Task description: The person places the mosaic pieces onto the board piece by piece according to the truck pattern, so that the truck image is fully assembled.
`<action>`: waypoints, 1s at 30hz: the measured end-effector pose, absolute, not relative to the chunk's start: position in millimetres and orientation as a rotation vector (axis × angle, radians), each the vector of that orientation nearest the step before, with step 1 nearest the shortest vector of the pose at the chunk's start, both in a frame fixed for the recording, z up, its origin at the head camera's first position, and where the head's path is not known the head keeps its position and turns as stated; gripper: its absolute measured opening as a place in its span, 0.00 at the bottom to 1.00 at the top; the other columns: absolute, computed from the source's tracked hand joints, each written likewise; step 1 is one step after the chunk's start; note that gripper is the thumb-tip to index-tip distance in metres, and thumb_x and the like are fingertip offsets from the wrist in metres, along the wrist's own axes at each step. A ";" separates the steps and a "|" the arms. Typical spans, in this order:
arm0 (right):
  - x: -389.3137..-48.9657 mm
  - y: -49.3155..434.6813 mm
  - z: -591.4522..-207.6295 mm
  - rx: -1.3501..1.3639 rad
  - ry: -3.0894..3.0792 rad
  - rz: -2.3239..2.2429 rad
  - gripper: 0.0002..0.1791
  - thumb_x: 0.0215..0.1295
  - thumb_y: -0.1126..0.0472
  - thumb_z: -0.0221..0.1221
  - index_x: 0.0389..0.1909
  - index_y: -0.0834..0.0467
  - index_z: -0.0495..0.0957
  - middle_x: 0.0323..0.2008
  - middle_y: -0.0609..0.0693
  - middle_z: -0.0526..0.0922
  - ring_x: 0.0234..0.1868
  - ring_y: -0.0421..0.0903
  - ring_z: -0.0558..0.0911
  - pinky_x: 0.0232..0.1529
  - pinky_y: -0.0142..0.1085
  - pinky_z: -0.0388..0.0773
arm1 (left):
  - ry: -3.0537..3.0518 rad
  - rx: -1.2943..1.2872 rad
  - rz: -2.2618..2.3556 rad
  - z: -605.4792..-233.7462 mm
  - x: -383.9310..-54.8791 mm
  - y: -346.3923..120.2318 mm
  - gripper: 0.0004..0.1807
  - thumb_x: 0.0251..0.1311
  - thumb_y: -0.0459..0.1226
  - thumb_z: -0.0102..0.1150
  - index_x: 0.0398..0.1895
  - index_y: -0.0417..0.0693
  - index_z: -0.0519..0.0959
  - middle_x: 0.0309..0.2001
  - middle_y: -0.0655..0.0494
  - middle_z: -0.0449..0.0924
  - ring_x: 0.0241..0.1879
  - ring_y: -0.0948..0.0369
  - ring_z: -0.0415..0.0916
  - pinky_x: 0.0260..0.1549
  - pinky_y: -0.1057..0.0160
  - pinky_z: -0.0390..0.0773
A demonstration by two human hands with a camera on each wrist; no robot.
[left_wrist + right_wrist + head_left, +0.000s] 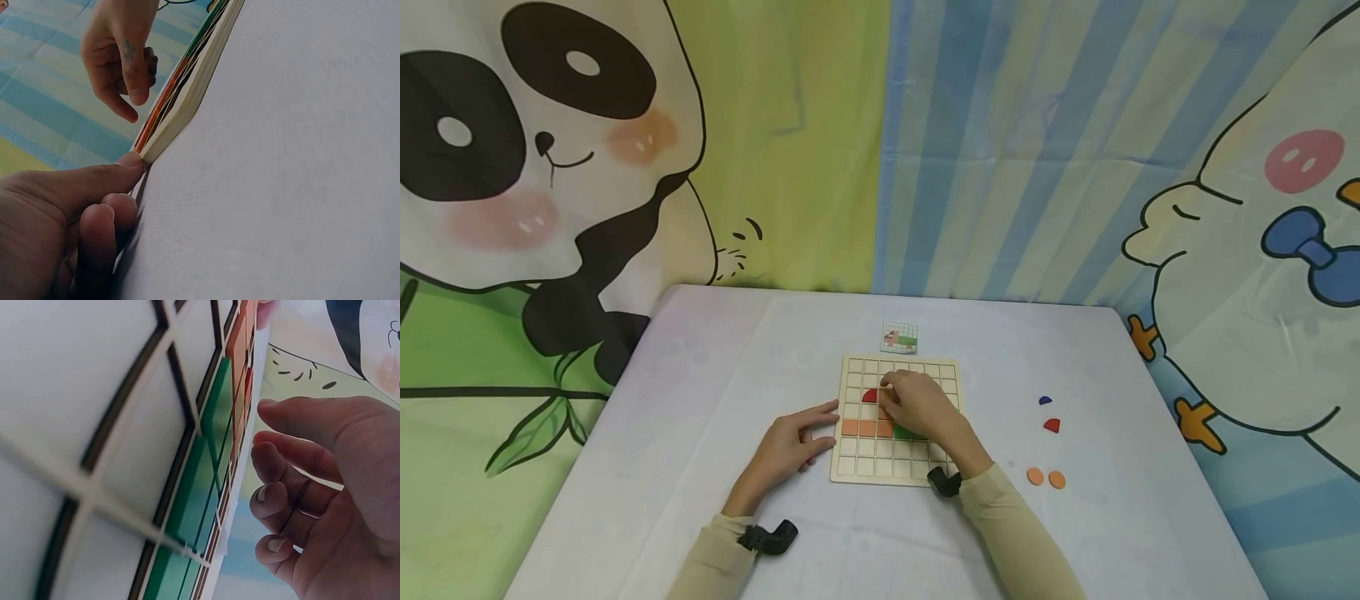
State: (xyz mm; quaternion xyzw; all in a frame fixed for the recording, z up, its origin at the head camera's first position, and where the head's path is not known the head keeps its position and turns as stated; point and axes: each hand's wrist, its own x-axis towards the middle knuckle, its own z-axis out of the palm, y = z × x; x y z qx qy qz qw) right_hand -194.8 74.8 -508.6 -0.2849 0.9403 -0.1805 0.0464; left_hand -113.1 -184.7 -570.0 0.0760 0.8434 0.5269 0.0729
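Note:
A square wooden grid board lies on the white-covered table. Set in its cells are a red curved piece, a row of orange squares and green pieces, partly covered by my right hand. My left hand is at the board's left edge, its thumb touching the rim in the left wrist view. Over the middle of the board, my right hand has bent fingers close to the red piece. Its thumb and forefinger stand slightly apart in the right wrist view, with nothing visible between them.
A small pattern card lies beyond the board's far edge. On the right of the table are a blue half-round piece, a red quarter-round piece and two orange discs. Printed curtains hang behind the table.

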 end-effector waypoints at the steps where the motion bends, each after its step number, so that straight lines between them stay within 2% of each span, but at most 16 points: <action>1: -194.4 76.8 -508.6 -0.868 2.871 -0.555 0.14 0.78 0.55 0.61 0.55 0.59 0.86 0.37 0.49 0.88 0.32 0.41 0.81 0.37 0.38 0.82 | 2.531 0.227 1.587 -570.3 -113.0 -184.5 0.23 0.65 0.37 0.73 0.64 0.56 0.85 0.73 0.67 0.77 0.13 0.65 0.72 0.15 0.65 0.78; 5: -191.4 86.7 -508.3 -0.857 2.867 -0.572 0.16 0.77 0.54 0.64 0.56 0.59 0.85 0.30 0.45 0.83 0.27 0.38 0.76 0.31 0.34 0.77 | 2.527 0.223 1.598 -570.5 -112.8 -183.7 0.24 0.65 0.36 0.74 0.64 0.55 0.85 0.73 0.65 0.77 0.13 0.65 0.72 0.15 0.65 0.78; 8: -188.1 95.8 -508.5 -0.858 2.882 -0.590 0.16 0.74 0.55 0.67 0.56 0.58 0.85 0.28 0.44 0.81 0.26 0.37 0.74 0.30 0.32 0.75 | 2.525 0.213 1.601 -570.1 -112.2 -183.3 0.24 0.65 0.36 0.74 0.64 0.55 0.85 0.74 0.65 0.77 0.13 0.65 0.72 0.15 0.65 0.78; 19: -180.1 131.1 -509.2 -0.697 2.926 -0.654 0.18 0.72 0.56 0.69 0.58 0.59 0.84 0.28 0.43 0.79 0.26 0.38 0.73 0.33 0.35 0.74 | 2.539 0.208 1.586 -569.1 -112.0 -182.7 0.24 0.64 0.36 0.74 0.64 0.54 0.85 0.73 0.65 0.77 0.13 0.64 0.72 0.14 0.65 0.77; 30: -169.5 172.0 -509.1 -0.423 2.951 -0.685 0.19 0.71 0.57 0.69 0.58 0.60 0.83 0.31 0.46 0.80 0.28 0.41 0.73 0.31 0.34 0.72 | 2.558 0.207 1.564 -568.4 -112.1 -182.4 0.24 0.64 0.37 0.74 0.64 0.54 0.85 0.73 0.66 0.78 0.13 0.64 0.72 0.15 0.65 0.78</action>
